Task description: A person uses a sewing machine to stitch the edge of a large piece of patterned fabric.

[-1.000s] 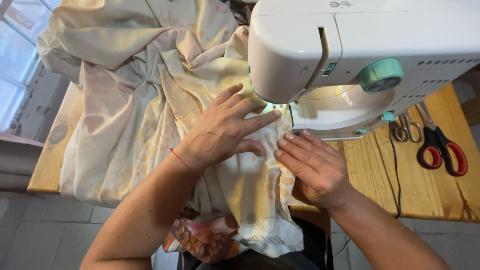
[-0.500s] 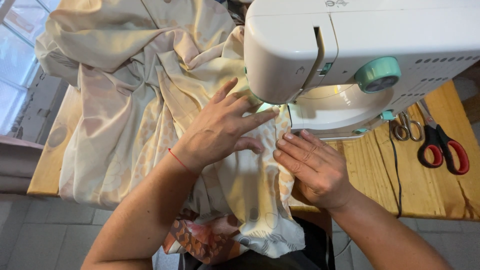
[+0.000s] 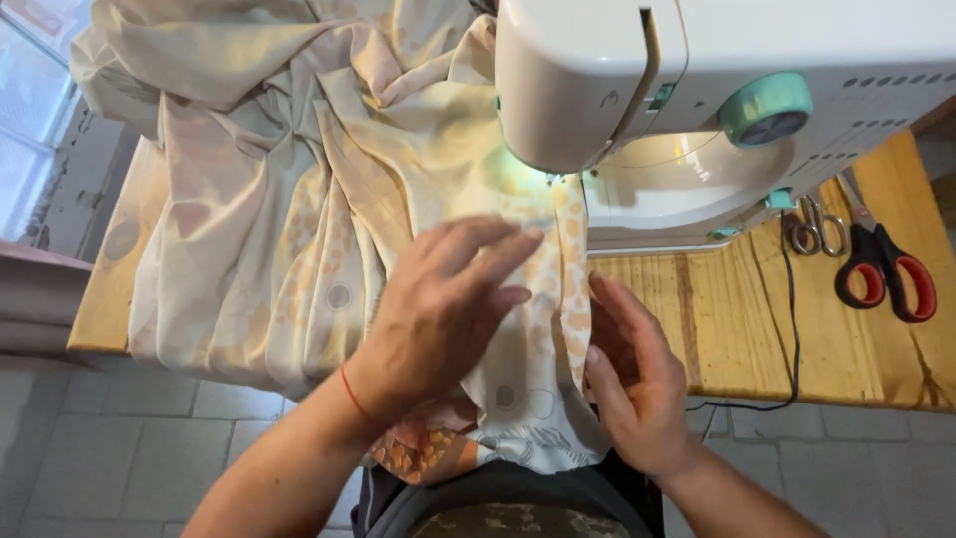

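Head view: cream patterned fabric [image 3: 299,199] lies heaped over the left part of the wooden bench [image 3: 737,329], one strip running under the head of the white sewing machine [image 3: 717,90]. Left hand [image 3: 438,309] lies flat on the cloth, fingers spread, gripping nothing. Right hand [image 3: 637,384] is half open, its fingers against the folded edge; whether it pinches the edge, cannot tell. Step, as judged: guiding a seam at the needle. Next move needs the edge kept straight, fingertips clear of the needle.

Room: cloth hangs off the near bench edge. Red-handled scissors [image 3: 886,274] and small snips [image 3: 817,227] lie well right.
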